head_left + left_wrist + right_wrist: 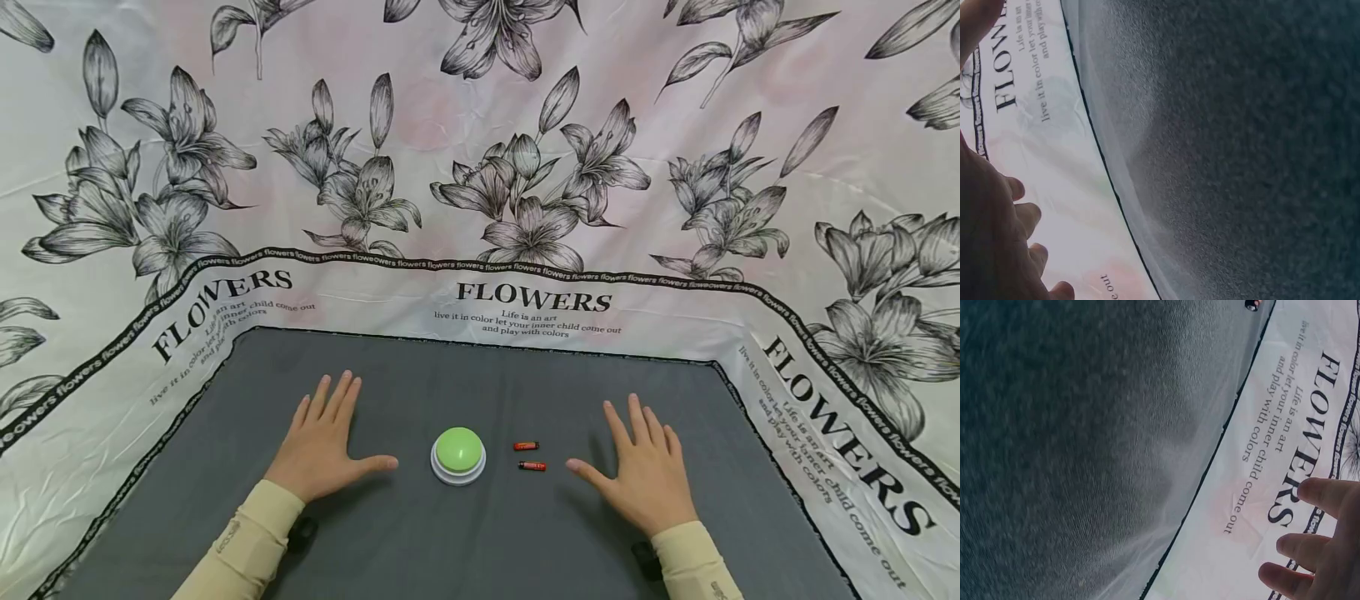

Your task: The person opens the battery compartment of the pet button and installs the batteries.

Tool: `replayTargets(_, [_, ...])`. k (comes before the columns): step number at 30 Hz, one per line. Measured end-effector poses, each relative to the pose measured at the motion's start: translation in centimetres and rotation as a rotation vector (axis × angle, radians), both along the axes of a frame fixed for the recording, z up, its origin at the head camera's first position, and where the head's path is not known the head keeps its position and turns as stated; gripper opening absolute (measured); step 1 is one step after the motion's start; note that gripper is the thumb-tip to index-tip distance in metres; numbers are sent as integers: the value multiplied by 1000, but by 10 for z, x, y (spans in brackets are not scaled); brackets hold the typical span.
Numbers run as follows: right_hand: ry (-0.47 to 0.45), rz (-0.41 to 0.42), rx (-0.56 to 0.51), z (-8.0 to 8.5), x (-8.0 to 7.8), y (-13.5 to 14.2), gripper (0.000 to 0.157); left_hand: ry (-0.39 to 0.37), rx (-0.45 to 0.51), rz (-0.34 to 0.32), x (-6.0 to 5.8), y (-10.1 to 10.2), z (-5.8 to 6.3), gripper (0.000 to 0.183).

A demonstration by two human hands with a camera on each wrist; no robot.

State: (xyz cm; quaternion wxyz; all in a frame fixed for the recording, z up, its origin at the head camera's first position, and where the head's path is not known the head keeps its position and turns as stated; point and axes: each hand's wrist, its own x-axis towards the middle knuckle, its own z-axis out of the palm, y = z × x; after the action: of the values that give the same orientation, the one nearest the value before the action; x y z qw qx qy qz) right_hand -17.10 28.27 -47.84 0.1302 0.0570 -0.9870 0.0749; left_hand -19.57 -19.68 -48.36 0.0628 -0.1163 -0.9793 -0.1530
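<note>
A round push button (pixel 459 451) with a green dome and a white base sits on the grey cloth between the two hands. To its right lie two small red batteries, the upper battery (pixel 527 446) and the lower battery (pixel 532 466), roughly parallel. My left hand (pixel 318 450) is spread over the cloth left of the button, its thumb pointing toward it and holding nothing. Right of the batteries my right hand (pixel 645 475) is spread too, fingers apart, nothing in it. In the wrist views, fingers of the left hand (pixel 997 231) and right hand (pixel 1322 544) show at the edges.
The grey cloth (pixel 420 550) has a white border printed with FLOWERS lettering (pixel 534 297). Behind it rises a white sheet (pixel 427 117) with black lily drawings. Dark wrist devices sit under both cream sleeves (pixel 243 533).
</note>
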Motion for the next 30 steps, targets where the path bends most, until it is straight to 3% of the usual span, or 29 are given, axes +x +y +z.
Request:
replayTargets(6, [-10, 13, -10, -4, 0, -10, 114, -10, 30, -32, 1, 9, 0, 137])
replayTargets(11, [0, 62, -28, -5, -3, -36, 114, -14, 41, -60, 1, 20, -2, 137])
replayTargets(22, [21, 172, -39, 2, -9, -101, 110, 27, 14, -152, 3, 62, -6, 138])
replayTargets(30, [26, 238, -28, -4, -8, -125, 107, 12, -3, -212, 7, 86, -4, 136])
